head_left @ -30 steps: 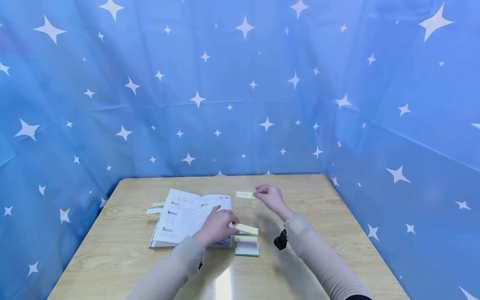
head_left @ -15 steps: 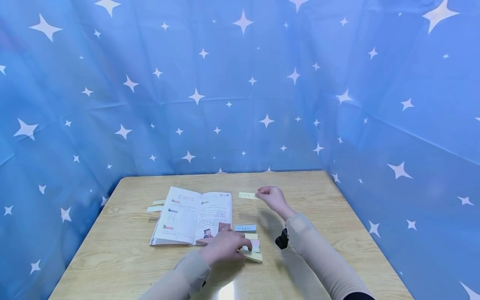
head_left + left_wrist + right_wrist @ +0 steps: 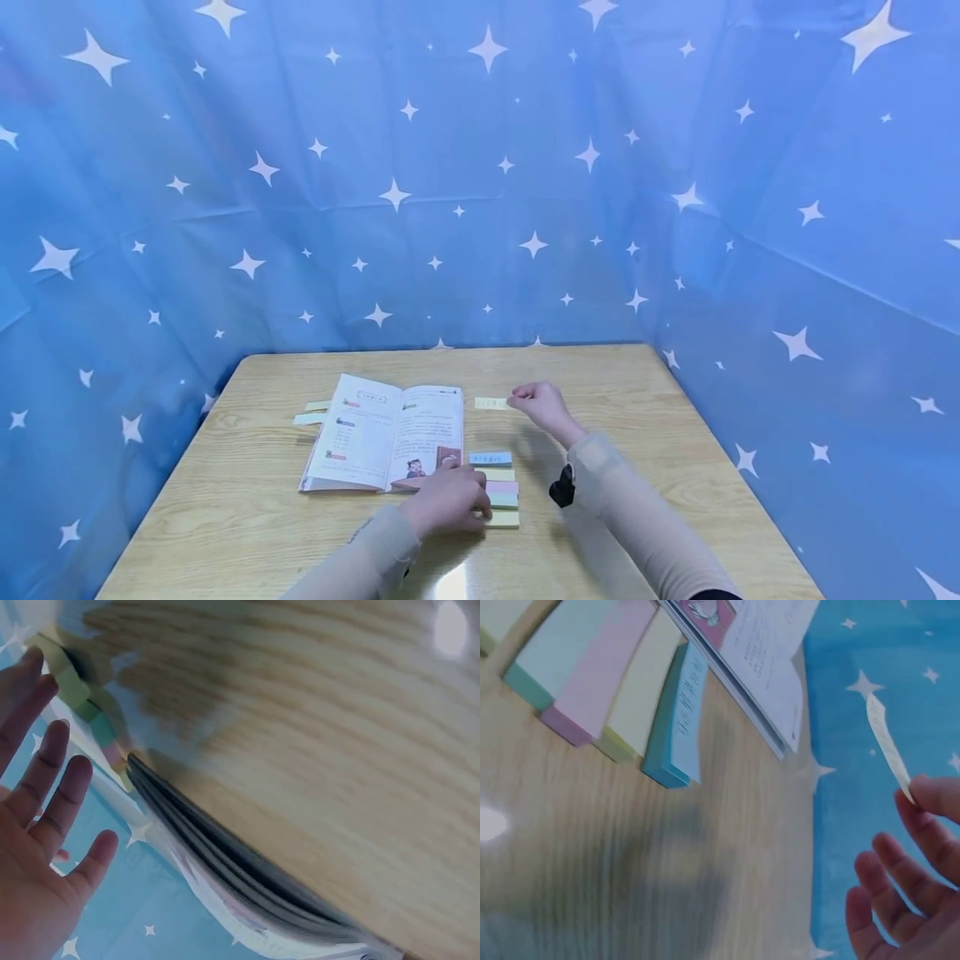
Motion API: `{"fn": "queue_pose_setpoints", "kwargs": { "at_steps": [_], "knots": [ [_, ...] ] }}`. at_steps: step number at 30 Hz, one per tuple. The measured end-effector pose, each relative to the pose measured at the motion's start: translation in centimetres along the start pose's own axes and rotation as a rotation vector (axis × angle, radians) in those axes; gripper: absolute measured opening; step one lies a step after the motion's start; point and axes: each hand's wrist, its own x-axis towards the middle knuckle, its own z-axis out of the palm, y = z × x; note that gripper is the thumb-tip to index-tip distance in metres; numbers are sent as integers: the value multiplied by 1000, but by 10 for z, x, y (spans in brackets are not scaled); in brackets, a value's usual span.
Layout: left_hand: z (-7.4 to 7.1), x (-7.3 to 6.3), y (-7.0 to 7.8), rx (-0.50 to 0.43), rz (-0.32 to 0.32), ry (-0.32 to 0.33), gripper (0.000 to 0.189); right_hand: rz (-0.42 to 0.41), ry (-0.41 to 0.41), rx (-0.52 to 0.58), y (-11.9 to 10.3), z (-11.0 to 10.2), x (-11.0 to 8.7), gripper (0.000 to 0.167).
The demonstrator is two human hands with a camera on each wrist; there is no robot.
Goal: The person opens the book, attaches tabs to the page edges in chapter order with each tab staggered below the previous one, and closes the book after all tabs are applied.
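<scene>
Yellow strip (image 3: pixel 886 742), one end tight between right fingers (image 3: pixel 925 831); left fingers (image 3: pixel 64 796) loosely apart at the front yellow pad (image 3: pixel 505 520).

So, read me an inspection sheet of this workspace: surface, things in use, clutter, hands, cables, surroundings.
Surface: pale wood-grain table, with a white glare patch at the bottom of the head view.
Job's things: open white-paged printed book, two pale paper tabs at its left edge; row of five coloured rectangular paper pads to its right; pale yellow paper strip.
Clutter: nothing seen.
Hands: right hand pinches the strip; left hand is at the frontmost yellow pad, grip unclear.
Cables: nothing seen.
Surroundings: blue fabric backdrop with white stars.
</scene>
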Motion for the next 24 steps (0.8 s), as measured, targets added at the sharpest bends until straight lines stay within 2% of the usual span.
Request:
{"fn": "queue_pose_setpoints", "kwargs": {
  "at_steps": [5, 9, 16, 20, 24],
  "knots": [
    [-5, 2, -4, -82, 8, 6, 10, 17, -27, 9, -1, 13, -6, 17],
    [-11, 6, -17, -144, -13, 70, 10, 5, -42, 14, -1, 22, -9, 16],
    [-21, 5, -45, -172, -191, 216, 12, -18, -78, 17, 8, 35, -14, 21],
    [-19, -1, -54, -223, -316, 235, 18, -20, -92, 22, 10, 42, -16, 23],
    [-13, -4, -59, -209, -387, 257, 20, -8, -110, 6, 13, 47, -17, 20]
  ]
}}
